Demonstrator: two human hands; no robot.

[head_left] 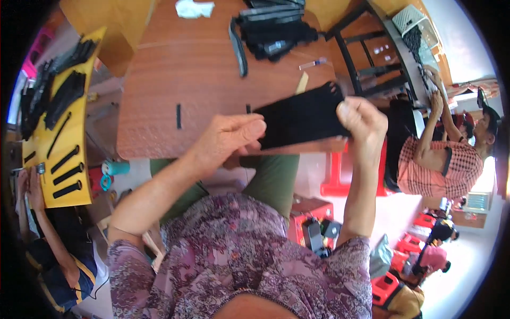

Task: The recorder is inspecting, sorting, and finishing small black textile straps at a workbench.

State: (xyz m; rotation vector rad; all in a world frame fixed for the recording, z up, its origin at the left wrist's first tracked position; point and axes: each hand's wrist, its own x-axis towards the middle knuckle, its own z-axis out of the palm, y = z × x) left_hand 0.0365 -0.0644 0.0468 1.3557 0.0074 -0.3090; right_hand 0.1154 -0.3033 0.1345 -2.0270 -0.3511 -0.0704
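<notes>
A flat black piece of fabric (303, 119) is stretched between my two hands above the near right edge of the brown table (154, 69). At its left end, my left hand (234, 135) pinches it between thumb and fingers. The upper right corner is gripped by my right hand (364, 119), with the fingers curled round it. Small light spots show along the fabric's right end. Beneath it on the table lies a short black strip (248, 108), partly hidden. Another short black strip (178, 116) lies left of my left hand.
A pile of black fabric pieces (276, 32) sits at the table's far side, with a grey-black strap (237, 48) beside it. White tissue (194, 8) lies far left. Co-workers sit at a yellow table (61, 133) on the left and a bench on the right. A red stool (334, 175) stands near my right.
</notes>
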